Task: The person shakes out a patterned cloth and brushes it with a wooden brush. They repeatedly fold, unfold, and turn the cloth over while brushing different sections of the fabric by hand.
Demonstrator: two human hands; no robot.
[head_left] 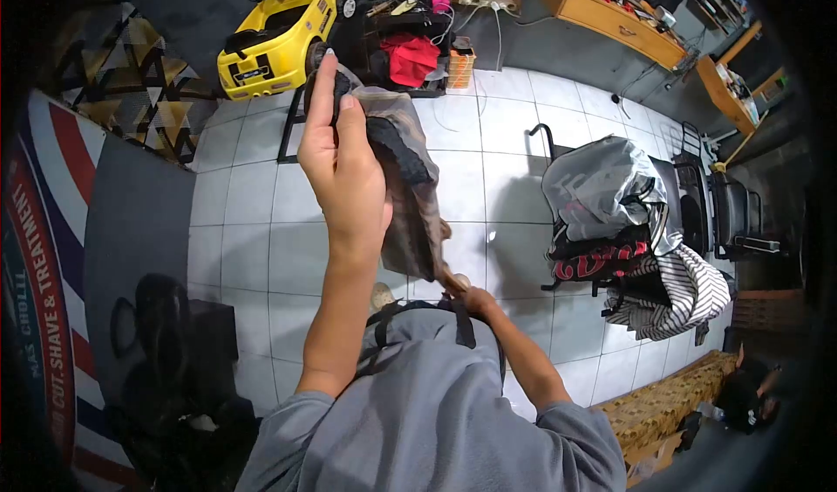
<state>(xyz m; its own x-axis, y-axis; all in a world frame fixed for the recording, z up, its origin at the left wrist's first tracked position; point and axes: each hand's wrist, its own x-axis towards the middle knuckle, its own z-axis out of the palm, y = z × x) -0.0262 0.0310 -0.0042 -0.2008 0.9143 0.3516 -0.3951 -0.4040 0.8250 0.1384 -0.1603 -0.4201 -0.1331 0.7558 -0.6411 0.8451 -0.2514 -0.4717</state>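
My left hand (344, 165) is raised in front of me, thumb and forefinger pointing up with the dark edge of a brown and black cloth (410, 196) between them. Its other fingers are mostly out of sight behind the hand. From there the cloth hangs in loose folds toward my waist. Down by my waist, my right hand (473, 300) is closed around the gathered lower end of the same cloth. The cloth's exact kind cannot be made out.
A yellow toy car (279, 34) stands at the back left beside an open black case (405, 43) with red fabric. On the right, a chair carries a silver cape (602, 183) and striped cloth (684, 296). A wooden desk (610, 17) lines the back wall; a person (748, 392) is at lower right.
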